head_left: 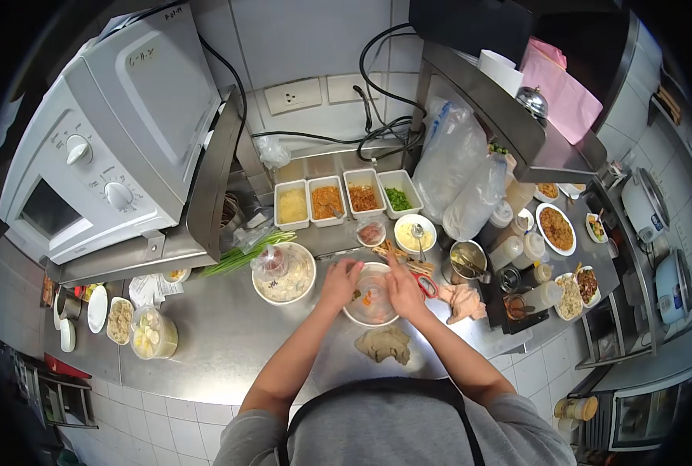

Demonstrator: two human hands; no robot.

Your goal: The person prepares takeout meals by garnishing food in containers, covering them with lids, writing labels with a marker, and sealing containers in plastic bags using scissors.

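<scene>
Head view, I note: round bowl (371, 322) on the bench (229, 342), no long axis, between left hand (342, 281) and right hand (405, 287). Both at its rim, neither nearer; fingers loosely extended, whether pinching I can't tell.

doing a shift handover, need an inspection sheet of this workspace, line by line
Surface: steel counter, bare and shiny toward the front left.
Job's things: bowl between the hands, orange bits inside, seemingly under a clear cover; four food tubs in a row behind.
Clutter: crumpled brown cloth in front of the bowl; pinkish cloth and red-handled scissors to its right.
Hands: left hand and right hand at opposite sides of the bowl; grip unclear.
Cables: black cables looped and tangled by the back wall, above the tubs.
Surroundings: white microwave on a raised shelf, left; tiled floor below.
</scene>
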